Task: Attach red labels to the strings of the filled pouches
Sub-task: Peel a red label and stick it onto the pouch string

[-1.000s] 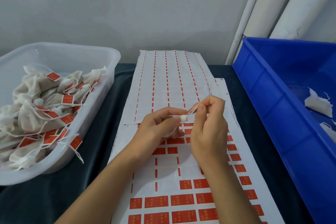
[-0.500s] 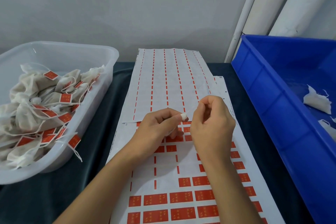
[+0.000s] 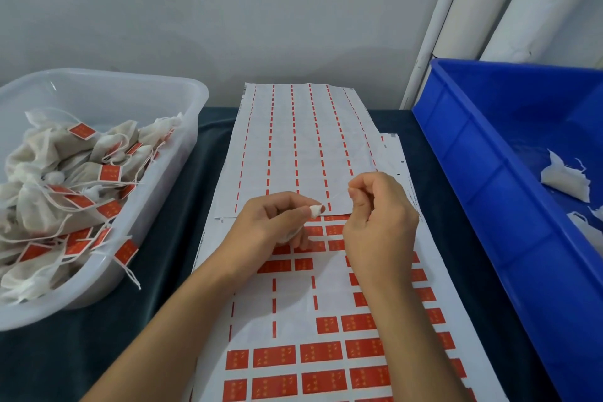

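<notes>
My left hand (image 3: 270, 222) grips a small white filled pouch (image 3: 315, 210); only its gathered neck pokes out past the thumb and fingers. Just to its right, my right hand (image 3: 380, 225) has its fingertips pinched together on the pouch's thin string, which is barely visible. Both hands hover over a sheet of red labels (image 3: 323, 352) with several rows left and some gaps peeled out. Behind the hands lies a used label sheet (image 3: 293, 147) with only thin red strips left.
A clear plastic tub (image 3: 192, 98) on the left holds several pouches with red labels (image 3: 109, 173) on their strings. A blue crate (image 3: 473, 173) on the right holds unlabelled white pouches (image 3: 566, 181). A dark cloth covers the table; white pipes stand at the back right.
My right hand has drawn a little to the right and up from the left hand, widening the gap. The left hand still holds the pouch in the same place.
</notes>
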Action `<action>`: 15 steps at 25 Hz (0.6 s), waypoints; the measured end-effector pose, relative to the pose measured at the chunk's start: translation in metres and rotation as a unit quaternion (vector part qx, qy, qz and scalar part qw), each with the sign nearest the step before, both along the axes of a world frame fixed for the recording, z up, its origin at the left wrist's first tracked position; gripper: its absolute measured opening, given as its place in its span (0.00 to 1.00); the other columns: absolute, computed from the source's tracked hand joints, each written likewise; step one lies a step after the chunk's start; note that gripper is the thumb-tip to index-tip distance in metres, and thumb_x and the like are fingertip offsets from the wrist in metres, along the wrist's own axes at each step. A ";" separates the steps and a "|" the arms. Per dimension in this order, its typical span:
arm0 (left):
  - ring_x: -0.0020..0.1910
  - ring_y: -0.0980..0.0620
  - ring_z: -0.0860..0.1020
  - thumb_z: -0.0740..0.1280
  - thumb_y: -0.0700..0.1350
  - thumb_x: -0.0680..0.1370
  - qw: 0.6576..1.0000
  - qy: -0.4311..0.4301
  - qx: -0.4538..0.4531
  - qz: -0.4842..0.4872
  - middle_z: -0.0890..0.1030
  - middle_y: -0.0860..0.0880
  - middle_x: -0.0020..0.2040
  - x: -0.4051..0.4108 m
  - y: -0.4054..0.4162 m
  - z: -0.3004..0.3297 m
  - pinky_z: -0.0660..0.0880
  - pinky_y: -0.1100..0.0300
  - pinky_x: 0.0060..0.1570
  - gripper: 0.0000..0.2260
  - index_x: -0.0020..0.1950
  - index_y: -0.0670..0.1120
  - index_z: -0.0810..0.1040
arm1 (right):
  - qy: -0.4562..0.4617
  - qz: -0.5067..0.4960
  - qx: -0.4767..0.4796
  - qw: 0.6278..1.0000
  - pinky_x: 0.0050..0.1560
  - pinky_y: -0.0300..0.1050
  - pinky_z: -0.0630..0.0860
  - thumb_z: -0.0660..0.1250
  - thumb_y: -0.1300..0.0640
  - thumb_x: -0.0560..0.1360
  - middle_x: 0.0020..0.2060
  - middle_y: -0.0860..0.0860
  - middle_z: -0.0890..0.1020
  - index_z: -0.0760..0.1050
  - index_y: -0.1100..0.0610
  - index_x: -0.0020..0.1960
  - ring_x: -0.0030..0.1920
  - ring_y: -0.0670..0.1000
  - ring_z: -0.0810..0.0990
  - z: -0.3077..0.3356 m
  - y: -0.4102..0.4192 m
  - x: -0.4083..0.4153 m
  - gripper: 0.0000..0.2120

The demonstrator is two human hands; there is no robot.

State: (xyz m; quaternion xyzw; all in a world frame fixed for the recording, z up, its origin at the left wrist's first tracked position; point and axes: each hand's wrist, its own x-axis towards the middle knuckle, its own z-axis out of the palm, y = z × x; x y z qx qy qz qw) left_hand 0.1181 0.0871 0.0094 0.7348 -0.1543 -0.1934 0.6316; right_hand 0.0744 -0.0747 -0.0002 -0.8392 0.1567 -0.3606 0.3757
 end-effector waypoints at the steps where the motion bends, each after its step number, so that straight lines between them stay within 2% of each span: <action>1: 0.42 0.45 0.85 0.70 0.49 0.83 1.000 0.001 -0.006 -0.001 0.84 0.48 0.38 0.000 0.001 0.000 0.84 0.44 0.56 0.06 0.50 0.54 0.87 | 0.009 0.012 0.005 1.000 0.48 0.24 0.70 0.68 0.58 0.81 0.51 0.46 0.83 0.79 0.52 0.53 0.49 0.43 0.80 0.000 0.001 0.000 0.03; 2: 0.44 0.46 0.86 0.70 0.51 0.82 1.000 0.001 -0.014 -0.005 0.85 0.48 0.40 0.000 0.002 0.000 0.84 0.46 0.56 0.06 0.51 0.54 0.87 | 0.010 0.035 0.006 0.999 0.47 0.23 0.71 0.68 0.57 0.81 0.51 0.45 0.83 0.80 0.52 0.55 0.49 0.41 0.80 0.000 0.002 -0.001 0.04; 4: 0.46 0.47 0.87 0.71 0.55 0.80 1.000 -0.013 -0.023 -0.012 0.87 0.48 0.44 -0.002 0.002 0.002 0.83 0.58 0.49 0.06 0.50 0.56 0.86 | -0.002 0.076 0.013 0.997 0.49 0.21 0.72 0.68 0.54 0.81 0.52 0.41 0.82 0.81 0.51 0.56 0.50 0.37 0.79 0.000 0.004 -0.003 0.06; 6: 0.44 0.49 0.87 0.72 0.56 0.79 0.999 -0.040 -0.020 0.001 0.87 0.48 0.43 -0.003 0.000 0.003 0.82 0.64 0.45 0.07 0.48 0.53 0.85 | 0.006 0.079 0.030 0.996 0.49 0.22 0.73 0.69 0.52 0.80 0.52 0.41 0.83 0.81 0.50 0.57 0.50 0.37 0.80 0.002 0.006 -0.003 0.07; 9: 0.43 0.47 0.87 0.70 0.49 0.82 0.997 -0.049 -0.026 0.044 0.87 0.48 0.42 0.001 0.002 0.003 0.84 0.59 0.47 0.08 0.43 0.52 0.84 | 0.042 0.056 0.043 0.997 0.46 0.23 0.71 0.70 0.50 0.80 0.52 0.42 0.84 0.80 0.47 0.56 0.48 0.38 0.80 0.002 0.005 -0.003 0.06; 13: 0.47 0.46 0.87 0.71 0.51 0.80 0.984 -0.001 -0.087 0.157 0.87 0.49 0.46 0.006 0.003 -0.001 0.83 0.53 0.49 0.07 0.46 0.48 0.83 | 0.129 0.038 0.035 0.990 0.48 0.35 0.77 0.68 0.45 0.80 0.50 0.41 0.82 0.75 0.41 0.54 0.46 0.43 0.81 0.005 0.005 -0.006 0.05; 15: 0.48 0.48 0.87 0.71 0.48 0.82 0.977 0.011 -0.084 0.197 0.87 0.49 0.45 0.006 0.000 -0.005 0.81 0.59 0.49 0.07 0.47 0.47 0.82 | 0.174 0.028 0.017 0.984 0.43 0.33 0.75 0.68 0.42 0.79 0.46 0.39 0.80 0.73 0.41 0.51 0.42 0.42 0.80 0.005 0.008 -0.009 0.06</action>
